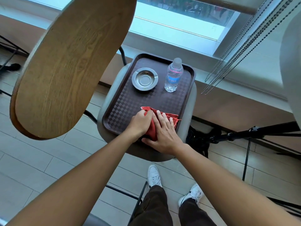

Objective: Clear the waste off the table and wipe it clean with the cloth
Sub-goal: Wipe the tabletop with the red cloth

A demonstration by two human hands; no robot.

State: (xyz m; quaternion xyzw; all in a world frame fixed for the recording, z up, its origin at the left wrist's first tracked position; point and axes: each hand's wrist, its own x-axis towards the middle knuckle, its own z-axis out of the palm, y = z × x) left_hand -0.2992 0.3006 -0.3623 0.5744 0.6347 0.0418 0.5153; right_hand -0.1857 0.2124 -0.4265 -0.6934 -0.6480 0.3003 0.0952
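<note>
From the head camera I see my left hand [140, 122] closed on the crumpled red cloth [162, 119] and my right hand [164, 132] pressing it open-palmed, at the near end of the dark brown checkered plastic tray [117, 111] on a grey seat. I judge gathering the cloth into one pad comes first. The round wooden table [71, 66] lies left, bare. The steel ashtray [144, 79] and clear water bottle [173, 75] stand well apart at the far end, leaving room; the tray's rim is close by my wrists.
</note>
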